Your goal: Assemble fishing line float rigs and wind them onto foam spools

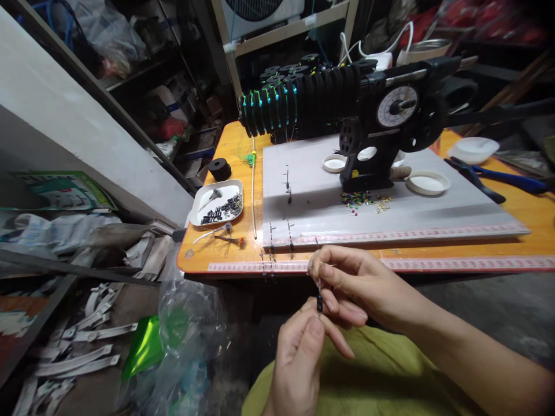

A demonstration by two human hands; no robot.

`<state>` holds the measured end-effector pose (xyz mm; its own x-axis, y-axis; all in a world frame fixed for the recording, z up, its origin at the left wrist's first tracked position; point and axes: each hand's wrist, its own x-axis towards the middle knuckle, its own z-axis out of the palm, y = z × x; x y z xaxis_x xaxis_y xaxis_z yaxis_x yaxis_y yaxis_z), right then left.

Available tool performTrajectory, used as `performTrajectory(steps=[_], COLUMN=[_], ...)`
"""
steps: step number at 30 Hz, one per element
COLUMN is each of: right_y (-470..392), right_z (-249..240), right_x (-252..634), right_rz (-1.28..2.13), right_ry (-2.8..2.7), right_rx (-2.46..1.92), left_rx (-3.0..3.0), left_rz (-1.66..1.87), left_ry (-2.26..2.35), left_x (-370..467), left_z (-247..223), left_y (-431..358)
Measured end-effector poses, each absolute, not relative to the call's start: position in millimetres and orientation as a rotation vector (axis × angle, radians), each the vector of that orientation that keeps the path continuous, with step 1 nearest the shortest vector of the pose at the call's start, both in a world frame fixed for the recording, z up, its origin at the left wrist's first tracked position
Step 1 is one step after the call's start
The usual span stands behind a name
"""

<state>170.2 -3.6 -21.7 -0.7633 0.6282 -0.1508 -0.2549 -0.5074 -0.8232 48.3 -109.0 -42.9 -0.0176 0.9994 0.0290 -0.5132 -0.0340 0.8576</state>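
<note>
Both my hands are closed on a thin stem with black beads [319, 303], held upright just in front of the table edge. Thumb and forefinger of my left hand [299, 352] pinch its lower end. My right hand [342, 274] pinches the upper part, and a small reddish tip sticks out above its fingers. Short beaded pieces [291, 248] hang along the board's front edge, left of my hands. A similar beaded piece [288, 186] lies higher up on the grey board [312, 214]. Fine detail between my fingertips is hidden.
A white tray [196, 215] of small black and metal parts stands left. Behind the board's middle rises a black machine [368, 156] carrying a row of black spools [321, 95]. Small coloured beads [355, 199] lie at its foot. Blue-handled pliers [511, 178] are at right.
</note>
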Motion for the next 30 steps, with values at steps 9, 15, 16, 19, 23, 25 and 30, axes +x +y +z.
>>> performTrajectory(steps=[9,15,16,19,23,25,30], right_y=[-4.2,-7.8,-8.5,-11.0,-15.1,-16.1,-13.6], right_z=[-26.9,-21.4,-21.8,-24.9,-27.6,-27.1,-25.2], right_x=[172.7,170.5,170.0,169.6,169.8,169.3,167.5], right_rz=[2.350,2.326,2.321,2.315,2.291,2.283,2.289], right_ry=[-1.075,-1.099,-1.114,-1.157,-1.211,-1.213,-1.191], right_rx=[-0.610,-0.605,-0.611,-0.640,-0.703,-0.702,-0.676], left_rx=[0.801,0.802,0.794,0.793,0.807,0.799,0.822], left_rz=[1.460,1.449,1.441,1.419,1.400,1.397,1.401], left_ry=[0.730,0.774,0.785,0.817,0.885,0.880,0.884], left_x=[51.5,50.7,50.6,50.9,51.6,51.3,48.1], left_z=[-51.5,-52.7,-52.9,-53.2,-53.8,-53.8,-51.3], left_y=[-111.5,-112.9,-113.5,-115.5,-117.7,-118.0,-115.0])
